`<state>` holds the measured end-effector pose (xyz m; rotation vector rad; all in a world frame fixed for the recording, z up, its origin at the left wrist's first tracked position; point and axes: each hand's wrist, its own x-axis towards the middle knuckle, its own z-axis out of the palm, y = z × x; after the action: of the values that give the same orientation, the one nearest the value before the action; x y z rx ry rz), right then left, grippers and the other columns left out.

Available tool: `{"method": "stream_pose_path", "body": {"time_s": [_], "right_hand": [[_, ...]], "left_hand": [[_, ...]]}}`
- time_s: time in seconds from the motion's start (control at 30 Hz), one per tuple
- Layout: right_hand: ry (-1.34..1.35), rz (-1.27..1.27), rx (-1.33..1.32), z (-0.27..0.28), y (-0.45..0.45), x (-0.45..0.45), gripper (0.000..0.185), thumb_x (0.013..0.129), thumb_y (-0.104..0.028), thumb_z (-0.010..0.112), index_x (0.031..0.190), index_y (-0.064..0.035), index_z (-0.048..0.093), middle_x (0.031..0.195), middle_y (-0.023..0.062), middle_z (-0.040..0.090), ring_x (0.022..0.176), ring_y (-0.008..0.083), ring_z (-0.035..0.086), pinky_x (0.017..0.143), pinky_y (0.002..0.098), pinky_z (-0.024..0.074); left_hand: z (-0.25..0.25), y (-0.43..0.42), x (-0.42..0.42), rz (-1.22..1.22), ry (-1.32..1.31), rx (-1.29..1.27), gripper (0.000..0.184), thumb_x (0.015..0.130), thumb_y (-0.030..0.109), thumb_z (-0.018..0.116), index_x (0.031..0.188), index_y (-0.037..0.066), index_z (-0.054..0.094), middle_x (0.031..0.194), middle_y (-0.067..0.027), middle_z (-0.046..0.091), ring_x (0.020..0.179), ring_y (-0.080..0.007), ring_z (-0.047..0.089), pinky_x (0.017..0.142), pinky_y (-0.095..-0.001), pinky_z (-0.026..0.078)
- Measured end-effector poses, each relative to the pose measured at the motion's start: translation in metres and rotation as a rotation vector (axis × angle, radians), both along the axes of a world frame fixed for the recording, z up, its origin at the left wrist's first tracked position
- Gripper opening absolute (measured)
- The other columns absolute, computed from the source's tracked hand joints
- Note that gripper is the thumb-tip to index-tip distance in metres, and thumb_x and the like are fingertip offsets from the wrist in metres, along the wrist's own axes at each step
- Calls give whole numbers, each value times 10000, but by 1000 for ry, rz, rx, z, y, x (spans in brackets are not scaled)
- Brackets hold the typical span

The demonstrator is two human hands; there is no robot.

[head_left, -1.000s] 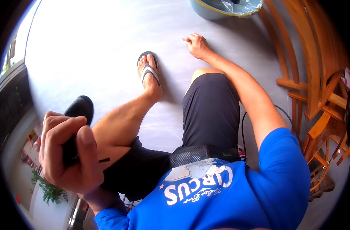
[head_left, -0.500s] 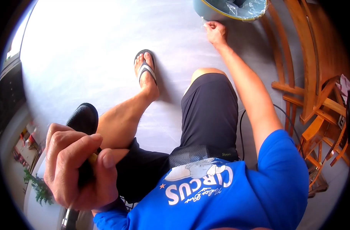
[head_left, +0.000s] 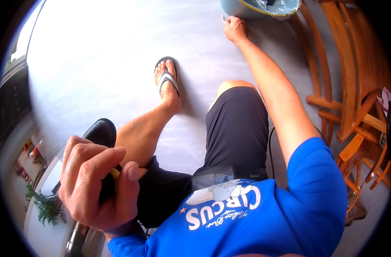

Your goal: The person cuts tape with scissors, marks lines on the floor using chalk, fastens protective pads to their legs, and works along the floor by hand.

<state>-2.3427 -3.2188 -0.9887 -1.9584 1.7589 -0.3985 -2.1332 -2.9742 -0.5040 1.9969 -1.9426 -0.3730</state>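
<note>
My left hand [head_left: 97,184] is large in the foreground at the left, its fingers curled round a dark object [head_left: 107,187] with a yellowish part. The fingers cover most of that object, so its kind cannot be made out. My right hand [head_left: 236,29] reaches far forward over the floor with its fingers pinched together. A small whitish scrap [head_left: 223,18] sticks out beside those fingertips. Just beyond the hand stands a light blue bin [head_left: 236,8] with a yellow rim and a clear plastic liner [head_left: 285,8].
Wooden chairs [head_left: 349,77] line the right side, with a pink cloth [head_left: 386,98] on one. A black cable [head_left: 270,150] runs by my thigh. One foot in a flip-flop [head_left: 166,77] rests on the pale floor [head_left: 97,55]. A green plant [head_left: 45,207] stands lower left.
My right hand has moved slightly forward and left, near the bin, and its wrist has turned a little. My left hand has shifted right, still closed. The whole view has shifted slightly.
</note>
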Motion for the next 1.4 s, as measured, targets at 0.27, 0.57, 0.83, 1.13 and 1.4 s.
{"method": "stream_pose_path", "body": {"time_s": [0.27,0.57,0.83,1.13,1.4], "right_hand": [[-221,-6,189,7,29,-18,210,849,-286,727,920,-89,752,921,147,750,889,312,721,815,418,554],[-271,-37,347,20,23,-1,208,834,-269,745,891,-69,760,885,157,749,851,287,726,811,389,558],[-70,376,106,12,34,16,189,905,-214,620,923,-54,719,953,184,726,905,374,692,822,468,540],[-746,-155,711,34,49,2,136,852,-143,773,876,-15,733,771,73,717,674,114,655,617,289,528],[-291,208,11,18,58,19,113,858,-185,673,857,-76,702,911,175,700,919,381,659,817,482,520]], "left_hand": [[7,3,-3,-3,61,5,198,692,105,796,839,23,693,672,-85,606,603,-206,558,550,-316,417],[3,10,-3,25,42,-14,196,795,162,713,849,-9,634,686,-102,543,625,-229,500,574,-334,384],[3,12,-2,23,59,-4,197,776,149,721,849,-11,634,691,-106,549,630,-233,505,580,-336,389],[2,14,4,35,59,-15,209,787,170,724,851,-14,649,691,-107,547,630,-225,503,575,-323,380],[2,14,5,51,37,17,200,763,145,721,849,-19,646,680,-105,542,627,-223,497,576,-324,381]]}}
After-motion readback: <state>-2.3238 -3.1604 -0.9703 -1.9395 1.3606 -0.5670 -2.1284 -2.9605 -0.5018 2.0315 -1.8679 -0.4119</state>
